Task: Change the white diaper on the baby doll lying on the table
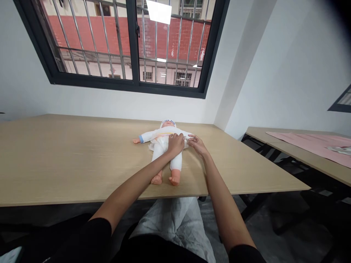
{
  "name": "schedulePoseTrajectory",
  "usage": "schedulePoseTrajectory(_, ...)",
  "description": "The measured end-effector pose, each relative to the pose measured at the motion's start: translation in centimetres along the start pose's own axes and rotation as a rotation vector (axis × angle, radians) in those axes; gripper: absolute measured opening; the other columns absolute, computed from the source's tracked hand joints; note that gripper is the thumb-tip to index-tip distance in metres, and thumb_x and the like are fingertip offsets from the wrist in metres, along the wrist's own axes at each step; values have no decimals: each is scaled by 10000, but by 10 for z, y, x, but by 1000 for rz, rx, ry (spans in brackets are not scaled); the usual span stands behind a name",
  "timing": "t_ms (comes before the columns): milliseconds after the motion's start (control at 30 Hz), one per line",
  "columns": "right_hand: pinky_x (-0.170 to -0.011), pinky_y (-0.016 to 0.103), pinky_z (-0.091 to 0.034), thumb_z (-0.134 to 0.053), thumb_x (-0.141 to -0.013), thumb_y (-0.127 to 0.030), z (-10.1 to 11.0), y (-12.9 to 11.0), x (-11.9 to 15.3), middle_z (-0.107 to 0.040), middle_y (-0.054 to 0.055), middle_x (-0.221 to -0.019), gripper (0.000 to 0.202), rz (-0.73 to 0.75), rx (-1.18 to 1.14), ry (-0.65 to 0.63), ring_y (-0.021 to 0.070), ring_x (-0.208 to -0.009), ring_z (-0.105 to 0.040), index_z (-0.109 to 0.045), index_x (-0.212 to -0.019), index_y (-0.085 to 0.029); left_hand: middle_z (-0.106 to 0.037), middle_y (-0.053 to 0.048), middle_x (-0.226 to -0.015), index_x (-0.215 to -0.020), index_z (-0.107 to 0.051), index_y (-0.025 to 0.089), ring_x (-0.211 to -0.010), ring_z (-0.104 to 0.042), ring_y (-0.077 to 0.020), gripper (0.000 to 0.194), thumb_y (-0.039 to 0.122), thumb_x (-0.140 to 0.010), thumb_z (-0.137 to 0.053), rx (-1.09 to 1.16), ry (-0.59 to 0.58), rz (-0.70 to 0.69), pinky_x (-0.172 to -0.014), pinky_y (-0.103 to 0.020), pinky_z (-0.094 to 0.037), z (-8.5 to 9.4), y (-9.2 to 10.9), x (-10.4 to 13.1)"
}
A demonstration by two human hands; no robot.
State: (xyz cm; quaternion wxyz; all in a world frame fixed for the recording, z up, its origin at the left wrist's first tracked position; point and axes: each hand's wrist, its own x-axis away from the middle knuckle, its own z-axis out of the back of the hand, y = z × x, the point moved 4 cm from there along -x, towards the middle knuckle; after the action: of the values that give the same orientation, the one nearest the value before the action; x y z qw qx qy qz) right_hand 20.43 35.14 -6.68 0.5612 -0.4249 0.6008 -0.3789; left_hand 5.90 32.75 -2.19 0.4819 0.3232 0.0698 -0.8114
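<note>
Head view: your left hand lies flat on the doll, covering its belly; your right hand pinches its clothing, fingers together, on the table.

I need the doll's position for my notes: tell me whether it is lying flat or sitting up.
Lying flat: the doll is on its back on the table, feet toward the person, both hands at its waist.

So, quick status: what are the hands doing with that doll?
Left hand flat on the white-clothed baby doll, at its middle. Right hand pinching the clothing at its side. Doll on its back on the light wooden table. Nothing in the way.
</note>
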Motion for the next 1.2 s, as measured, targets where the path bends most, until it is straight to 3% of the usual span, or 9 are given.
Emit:
schedulePoseTrajectory(433,-702,250,-458,-697,-560,-224,11,6,-5,-589,-28,-778,400,-27,-70,154,100,-679,-564,-599,-947,-209,-615,-70,-861,-925,-529,179,-980,-513,-214,201,245,-915,-339,2,7,3,-874,-348,-308,-2,-1,0)
schedulePoseTrajectory(767,-754,269,-446,-701,-592,-217,-7,6,-2,-610,-1,-863,429,0,-1,-95,113,-744,-566,-586,-1006,-209,-620,-78,-879,-916,-534,165,-981,-511,-216,196,235,-903,-352,-14,9,-2,-876,-349,-309,-3,-1,0)
schedulePoseTrajectory(1200,-678,252,-433,-665,-580,-234,7,9,-6,-562,-29,-752,375,-1,20,92,93,-650,-528,-611,-950,-204,-620,-74,-861,-901,-542,171,-985,-511,-223,195,225,-897,-355,-6,10,-8,-878,-360,-318,-3,0,0)
